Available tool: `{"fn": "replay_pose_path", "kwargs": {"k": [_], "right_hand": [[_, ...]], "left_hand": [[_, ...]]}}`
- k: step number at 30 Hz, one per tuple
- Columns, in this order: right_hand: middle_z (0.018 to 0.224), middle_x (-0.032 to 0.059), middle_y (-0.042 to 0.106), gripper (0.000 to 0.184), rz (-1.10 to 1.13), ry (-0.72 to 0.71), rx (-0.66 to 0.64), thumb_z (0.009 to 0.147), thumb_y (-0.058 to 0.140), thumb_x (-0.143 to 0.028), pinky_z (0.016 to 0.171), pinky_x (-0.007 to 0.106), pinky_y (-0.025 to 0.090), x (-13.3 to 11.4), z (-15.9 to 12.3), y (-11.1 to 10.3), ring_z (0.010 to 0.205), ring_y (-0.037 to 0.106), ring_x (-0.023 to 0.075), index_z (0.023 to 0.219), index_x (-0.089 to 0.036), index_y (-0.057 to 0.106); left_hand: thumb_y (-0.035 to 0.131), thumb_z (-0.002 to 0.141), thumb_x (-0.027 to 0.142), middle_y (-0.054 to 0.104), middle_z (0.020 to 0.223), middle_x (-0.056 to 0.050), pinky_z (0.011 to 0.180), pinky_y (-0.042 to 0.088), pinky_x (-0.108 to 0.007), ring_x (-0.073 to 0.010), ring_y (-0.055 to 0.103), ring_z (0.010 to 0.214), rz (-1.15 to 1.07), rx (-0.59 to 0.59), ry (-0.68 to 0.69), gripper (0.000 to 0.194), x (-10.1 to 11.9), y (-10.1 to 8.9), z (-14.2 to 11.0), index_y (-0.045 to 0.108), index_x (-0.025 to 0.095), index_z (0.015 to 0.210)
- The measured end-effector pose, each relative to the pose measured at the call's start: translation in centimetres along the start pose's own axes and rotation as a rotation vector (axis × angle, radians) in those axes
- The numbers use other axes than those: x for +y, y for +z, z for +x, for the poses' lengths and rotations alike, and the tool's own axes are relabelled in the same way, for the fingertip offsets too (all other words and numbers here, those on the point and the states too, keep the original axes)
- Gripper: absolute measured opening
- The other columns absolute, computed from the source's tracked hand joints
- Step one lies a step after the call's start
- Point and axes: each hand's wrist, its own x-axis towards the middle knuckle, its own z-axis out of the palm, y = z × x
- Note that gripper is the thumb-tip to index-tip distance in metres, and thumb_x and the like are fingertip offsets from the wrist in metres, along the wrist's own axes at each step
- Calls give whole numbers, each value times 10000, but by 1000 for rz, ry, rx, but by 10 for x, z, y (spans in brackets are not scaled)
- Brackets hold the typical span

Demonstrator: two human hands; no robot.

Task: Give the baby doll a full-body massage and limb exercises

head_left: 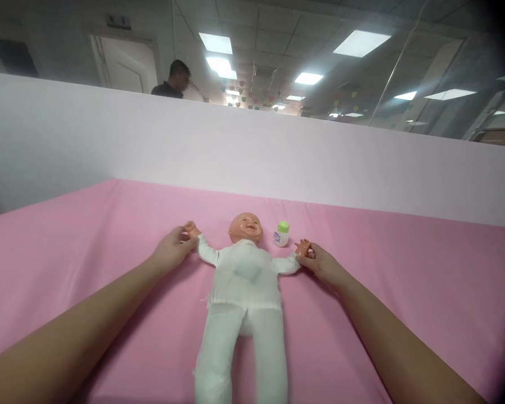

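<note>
A baby doll (247,280) with a white cloth body lies on its back, its head toward the far side and its arms spread out. My left hand (174,247) is closed around the doll's hand and wrist on the left. On the other side, my right hand (323,264) pinches the doll's other hand at the wrist. A small clear bottle (281,234) with a green cap and a label stands beside the doll's head, near the doll's hand on the right.
Pink sheeting (143,213) covers the surface under the doll. A white padded wall (219,146) rises along the far side. Beyond it a person (172,84) in dark clothing is partly visible, with a door (128,64) behind.
</note>
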Motion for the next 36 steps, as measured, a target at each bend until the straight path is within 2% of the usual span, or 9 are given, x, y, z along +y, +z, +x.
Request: {"fn": "replay_pose_path", "kwargs": {"k": [4,7,10,14,18,24,28,31,36], "right_hand": [[1280,99,710,748,66,-105,-45,820,810,-420,968,438,554,-22,-10,12,1137,681,272,1471,-290,464],[1310,85,694,564,81,-255,-144,789,835,-377,926,421,569,-41,-25,25,1105,681,273,1296,-286,606],[1235,47,726,290,-126,-406,-341,838,782,-300,983,445,542,-56,-43,40,1092,678,267,1122,-297,726],[1186,13,751,351,-356,-580,-425,839,772,-238,1073,499,484,-62,-56,54,1174,640,285,1164,-369,759],[1228,28,738,352,-256,-439,-368,855,769,-303,1027,489,522,-57,-50,52,1163,654,293,1203,-357,749],[1242,63,737,621,90,-168,13,876,754,-413,974,454,563,-32,-16,28,1107,698,273,1446,-305,534],[1208,110,743,702,181,72,106,830,797,-453,811,395,625,-10,3,14,969,736,264,1432,-238,507],[1040,128,769,639,158,165,83,767,850,-439,662,374,626,-4,6,10,817,739,268,1295,-179,603],[1195,103,749,643,224,-19,51,771,864,-417,907,437,608,-18,-3,19,1052,725,289,1310,-235,565]], "left_hand": [[726,813,477,709,1234,-91,814,573,-361,-284,712,985,96,-99,251,664,16,7,-20,545,247,1409],[720,827,410,703,1260,-68,891,552,-359,-288,688,1049,215,-284,475,549,32,15,-38,643,270,1352],[707,838,349,715,1211,-66,925,527,-371,-295,660,1080,411,-482,659,434,40,22,-50,739,315,1269],[685,868,323,705,1214,-61,896,517,-365,-281,650,1073,526,-545,766,430,40,27,-53,733,375,1293],[733,826,365,713,1184,-57,886,509,-349,-279,657,1037,462,-475,655,446,39,24,-49,739,341,1271],[698,811,459,719,845,-37,673,489,-310,-249,663,789,243,-48,182,291,20,9,-19,721,205,951],[706,782,470,699,759,-53,624,478,-306,-229,649,712,146,5,-40,300,-4,-3,7,690,172,820],[732,766,477,710,778,-70,633,495,-308,-236,666,736,113,-10,-80,326,-12,-7,14,698,161,838],[750,798,459,740,930,-61,728,550,-349,-267,705,853,98,-117,101,373,0,-5,3,705,194,1057]]}}
